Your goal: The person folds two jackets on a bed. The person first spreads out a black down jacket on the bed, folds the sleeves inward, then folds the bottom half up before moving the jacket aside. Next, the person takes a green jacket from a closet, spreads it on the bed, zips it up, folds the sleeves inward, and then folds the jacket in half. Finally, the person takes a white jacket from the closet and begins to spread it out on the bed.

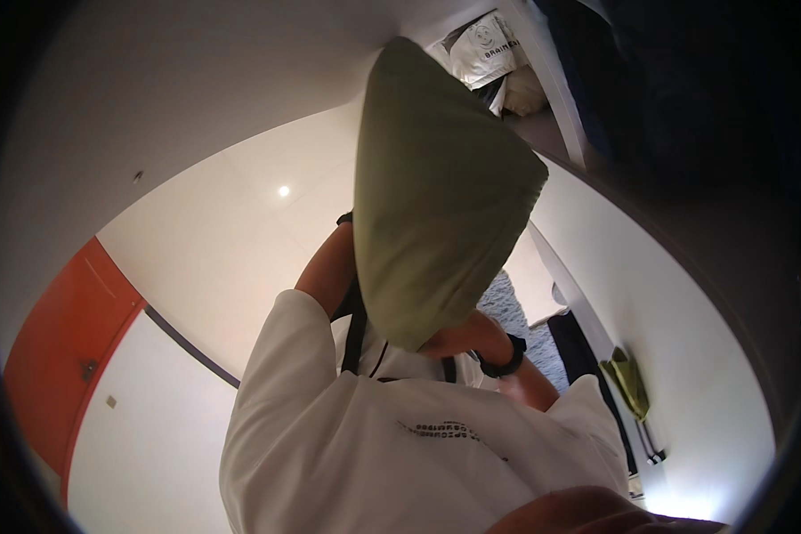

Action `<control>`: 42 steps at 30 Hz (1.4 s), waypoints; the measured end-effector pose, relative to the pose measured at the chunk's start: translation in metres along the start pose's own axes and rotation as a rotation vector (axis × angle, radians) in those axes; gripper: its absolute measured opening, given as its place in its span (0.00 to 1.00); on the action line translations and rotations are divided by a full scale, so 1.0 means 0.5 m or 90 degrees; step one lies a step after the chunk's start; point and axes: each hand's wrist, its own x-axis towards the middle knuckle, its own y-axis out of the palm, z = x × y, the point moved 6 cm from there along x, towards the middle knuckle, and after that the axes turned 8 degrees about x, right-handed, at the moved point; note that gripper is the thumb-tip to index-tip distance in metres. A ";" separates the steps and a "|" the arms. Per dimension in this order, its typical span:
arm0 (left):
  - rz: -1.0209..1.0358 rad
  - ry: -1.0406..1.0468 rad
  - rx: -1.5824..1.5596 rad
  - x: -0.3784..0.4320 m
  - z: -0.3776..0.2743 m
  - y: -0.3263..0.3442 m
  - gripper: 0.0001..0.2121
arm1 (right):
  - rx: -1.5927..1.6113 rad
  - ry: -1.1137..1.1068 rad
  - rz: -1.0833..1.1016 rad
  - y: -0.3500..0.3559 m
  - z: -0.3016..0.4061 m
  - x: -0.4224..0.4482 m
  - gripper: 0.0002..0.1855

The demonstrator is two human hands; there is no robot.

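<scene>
A green fabric-covered pillow (pixel 440 200) is held up in front of me, its narrow end pointing up and a seam along its right edge. My right hand (pixel 455 336) grips its lower end; a black watch or band circles that wrist. Behind the pillow's left edge my left forearm passes out of sight, with a dark band at the wrist; the left hand itself is hidden. Below the pillow, my white shirt (pixel 407 460) with dark printed writing fills the bottom of the view. A dark strap (pixel 354 337) hangs between the forearms.
At the top right, a compartment holds a white printed fabric item (pixel 484 50) and a brown bundle (pixel 524 90). A red door (pixel 73 320) stands at the left. Beyond my right arm lie a grey shaggy rug (pixel 507 304) and a green item (pixel 627 384) by the white wall.
</scene>
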 end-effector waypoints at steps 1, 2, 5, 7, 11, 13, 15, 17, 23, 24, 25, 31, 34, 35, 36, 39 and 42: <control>-0.001 -0.003 0.024 -0.028 0.016 0.019 0.33 | -0.029 0.041 0.073 0.021 0.023 -0.014 0.18; 0.000 -0.010 0.041 -0.054 0.030 0.037 0.33 | -0.056 0.082 0.144 0.042 0.042 -0.029 0.19; 0.013 -0.037 0.111 -0.132 0.046 0.116 0.33 | -0.132 0.074 0.170 0.128 0.120 -0.061 0.20; 0.032 -0.047 0.163 -0.176 0.059 0.172 0.33 | -0.147 0.015 0.076 0.176 0.168 -0.079 0.20; 0.096 -0.065 0.255 -0.260 0.098 0.278 0.32 | -0.225 -0.083 -0.124 0.253 0.242 -0.129 0.20; 0.144 -0.085 0.304 -0.305 0.128 0.324 0.32 | -0.274 -0.088 -0.165 0.299 0.266 -0.157 0.19; 0.186 -0.124 0.350 -0.354 0.152 0.341 0.32 | -0.253 -0.056 -0.209 0.349 0.273 -0.159 0.19; 0.222 -0.139 0.378 -0.403 0.175 0.352 0.32 | -0.237 -0.012 -0.247 0.407 0.270 -0.160 0.18; 0.328 -0.234 0.541 -0.509 0.277 0.371 0.31 | -0.260 0.017 -0.480 0.583 0.286 -0.291 0.24; 0.363 -0.273 0.591 -0.502 0.253 0.413 0.31 | -0.382 0.057 -0.505 0.554 0.317 -0.232 0.25; 0.380 -0.281 0.612 -0.528 0.303 0.408 0.31 | -0.418 0.082 -0.526 0.599 0.285 -0.250 0.20; 0.489 -0.430 0.760 -0.494 0.228 0.437 0.30 | -0.459 0.196 -0.751 0.579 0.337 -0.152 0.07; 0.519 -0.478 0.739 -0.463 0.191 0.417 0.30 | -0.449 0.321 -0.753 0.566 0.366 -0.111 0.13; 0.544 -0.495 0.742 -0.456 0.193 0.418 0.30 | -0.424 0.363 -0.759 0.567 0.367 -0.101 0.15; 0.570 -0.515 0.740 -0.450 0.203 0.422 0.30 | -0.391 0.382 -0.810 0.568 0.374 -0.097 0.18; 0.651 -0.596 0.722 -0.452 0.245 0.440 0.29 | -0.368 0.410 -0.985 0.603 0.412 -0.082 0.22; 0.722 -0.675 0.724 -0.447 0.259 0.439 0.29 | -0.279 0.495 -1.140 0.620 0.409 -0.042 0.28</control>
